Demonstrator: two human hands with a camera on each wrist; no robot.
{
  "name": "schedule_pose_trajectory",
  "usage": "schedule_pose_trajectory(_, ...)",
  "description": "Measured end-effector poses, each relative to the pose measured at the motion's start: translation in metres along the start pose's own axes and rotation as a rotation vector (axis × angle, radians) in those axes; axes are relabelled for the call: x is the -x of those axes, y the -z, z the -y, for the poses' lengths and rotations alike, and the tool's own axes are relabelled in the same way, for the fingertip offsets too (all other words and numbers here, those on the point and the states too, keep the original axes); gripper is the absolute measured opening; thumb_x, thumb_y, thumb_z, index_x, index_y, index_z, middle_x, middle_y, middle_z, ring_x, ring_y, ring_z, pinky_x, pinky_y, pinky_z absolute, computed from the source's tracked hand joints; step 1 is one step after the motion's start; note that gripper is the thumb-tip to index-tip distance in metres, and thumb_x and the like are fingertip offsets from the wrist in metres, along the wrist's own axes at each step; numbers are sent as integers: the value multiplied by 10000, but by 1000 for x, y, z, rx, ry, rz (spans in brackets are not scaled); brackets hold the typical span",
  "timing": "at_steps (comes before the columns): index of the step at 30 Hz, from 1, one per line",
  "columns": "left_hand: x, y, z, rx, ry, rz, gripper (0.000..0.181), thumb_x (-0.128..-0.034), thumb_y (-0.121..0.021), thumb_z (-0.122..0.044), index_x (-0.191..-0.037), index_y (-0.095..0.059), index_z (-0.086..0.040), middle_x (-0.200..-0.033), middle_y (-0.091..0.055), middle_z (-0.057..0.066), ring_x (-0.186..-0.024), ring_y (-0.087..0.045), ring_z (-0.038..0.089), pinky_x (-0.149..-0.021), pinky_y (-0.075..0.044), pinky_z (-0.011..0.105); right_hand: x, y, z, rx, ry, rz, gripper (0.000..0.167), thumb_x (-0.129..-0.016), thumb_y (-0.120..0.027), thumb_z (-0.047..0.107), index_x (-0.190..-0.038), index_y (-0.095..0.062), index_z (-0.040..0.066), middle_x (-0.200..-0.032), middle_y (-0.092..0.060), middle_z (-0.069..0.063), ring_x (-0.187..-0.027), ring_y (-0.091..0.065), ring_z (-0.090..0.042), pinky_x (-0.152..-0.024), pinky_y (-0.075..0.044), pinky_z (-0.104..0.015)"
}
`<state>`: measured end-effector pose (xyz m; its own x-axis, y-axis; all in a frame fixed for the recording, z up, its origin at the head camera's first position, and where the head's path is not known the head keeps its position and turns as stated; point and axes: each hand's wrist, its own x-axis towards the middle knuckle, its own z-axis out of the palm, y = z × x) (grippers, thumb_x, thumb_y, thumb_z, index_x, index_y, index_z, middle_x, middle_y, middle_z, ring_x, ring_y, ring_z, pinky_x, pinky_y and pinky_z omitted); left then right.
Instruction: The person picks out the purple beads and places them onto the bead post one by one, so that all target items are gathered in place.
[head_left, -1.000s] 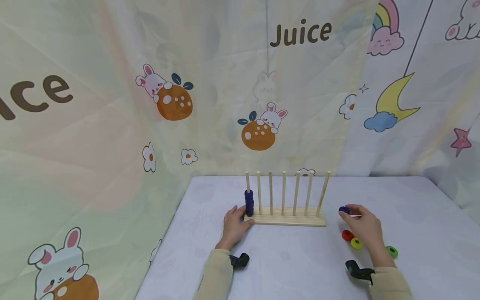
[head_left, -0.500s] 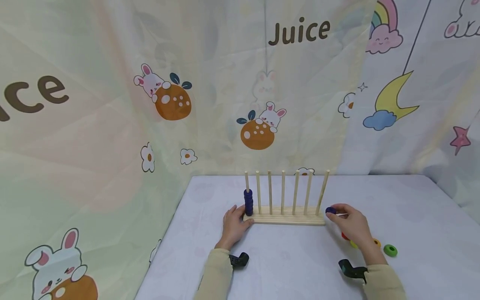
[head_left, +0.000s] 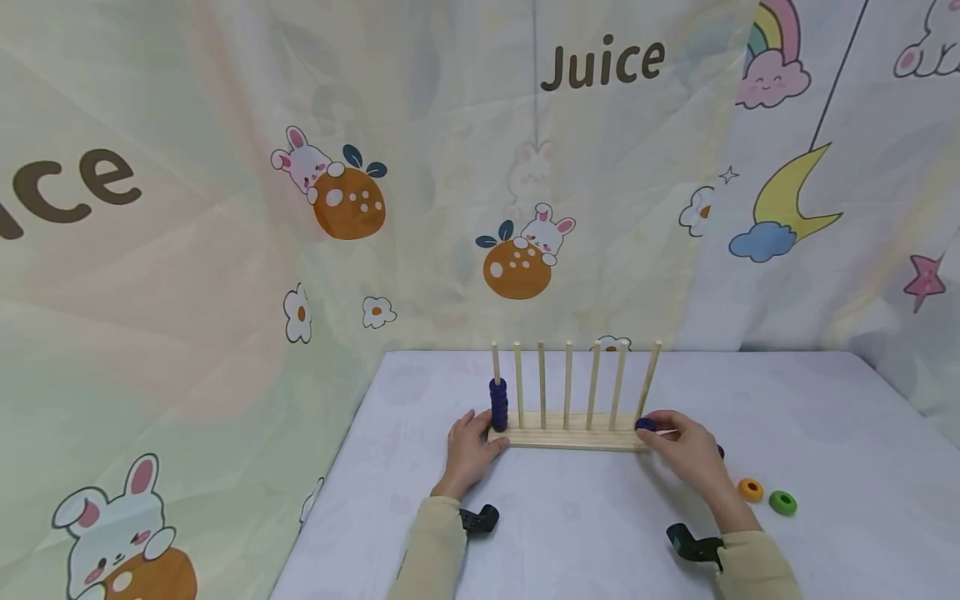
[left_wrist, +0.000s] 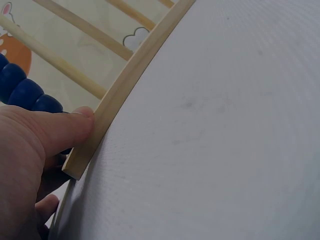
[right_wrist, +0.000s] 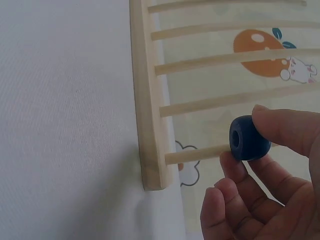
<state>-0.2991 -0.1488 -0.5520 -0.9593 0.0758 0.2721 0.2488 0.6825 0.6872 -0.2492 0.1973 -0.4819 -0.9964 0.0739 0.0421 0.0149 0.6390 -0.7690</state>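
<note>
A wooden peg rack (head_left: 577, 439) with a row of upright pegs stands on the table. Several dark blue beads (head_left: 498, 406) are stacked on its leftmost peg. My left hand (head_left: 468, 454) grips the left end of the base, the thumb on the front edge in the left wrist view, other fingers partly hidden behind. Between thumb and fingertips, my right hand (head_left: 690, 454) pinches one blue bead (right_wrist: 250, 140), its hole showing in the right wrist view. In the head view that bead is in front of the foot of the rightmost peg, not threaded on it.
An orange bead (head_left: 751, 490) and a green bead (head_left: 783, 502) lie on the white-covered table (head_left: 577, 525) right of my right hand. A dark bead (head_left: 721, 452) peeks out behind that hand. A printed cloth (head_left: 450, 167) hangs behind the table.
My right hand has moved left with the blue bead, from the table's right side to the rack's right end. It now covers the red and yellow beads. My left hand stays put.
</note>
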Motion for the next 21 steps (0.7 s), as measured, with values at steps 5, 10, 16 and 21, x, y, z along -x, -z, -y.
schedule_pose_trajectory(5, 0, 1, 0, 10, -9, -5, 576, -848, -756, -270, -1347, -578, -45, -1323, -619, 102, -1375, -366, 383, -1135, -191, 589, -2, -9, 5, -9, 10, -10, 522, -908, -677, 402, -1259, -591, 25, -1162, -634, -186, -964, -594, -273, -658, -494, -277)
schedule_pose_trajectory(10, 0, 2, 0, 14, -10, -6, 577, -853, -752, -274, -1353, -574, -50, -1336, -609, 96, -1379, -363, 375, -1146, -182, 571, -3, -23, 11, -11, 35, -8, 437, -894, -702, 338, -1212, -625, 47, -1106, -653, -152, -893, -586, -239, -624, -485, -267)
schedule_pose_trajectory(16, 0, 1, 1, 12, -18, -4, 571, -852, -755, -268, -1351, -577, -56, -1330, -615, 90, -1378, -366, 374, -1148, -177, 566, -1, -38, 16, -25, 93, -33, 381, -881, -728, 286, -1189, -646, 77, -1081, -674, -122, -859, -600, -207, -617, -507, -233)
schedule_pose_trajectory(21, 0, 0, 1, 13, -21, -2, 566, -854, -753, -270, -1350, -579, -61, -1329, -615, 85, -1380, -363, 372, -1148, -184, 560, 3, -48, 20, -43, 131, -35, 365, -874, -741, 225, -1196, -645, 82, -1103, -675, -107, -854, -596, -192, -620, -516, -207)
